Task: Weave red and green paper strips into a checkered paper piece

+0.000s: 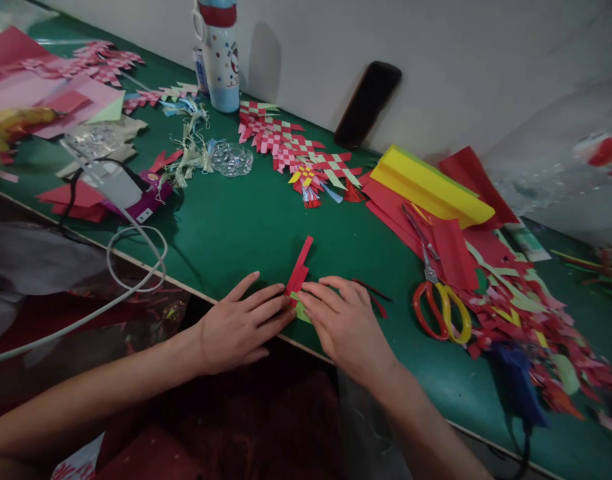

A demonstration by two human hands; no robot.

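Observation:
Red paper strips and a light green paper strip lie crossed together at the table's front edge, partly covered by fingers. My left hand lies palm down on their left side, its fingers stretched and spread, the fingertips touching the strips. From the right, my right hand has its bent fingers closed on the strips; its thumb is hidden. Thin dark red strips lie just beyond my right hand. Further right rest scissors with one red and one yellow handle.
On the green table, woven paper fish-like pieces lie near a bottle. A phone leans on the wall. Yellow paper, paper scraps and a blue tool are right. A white cable loops over the left edge.

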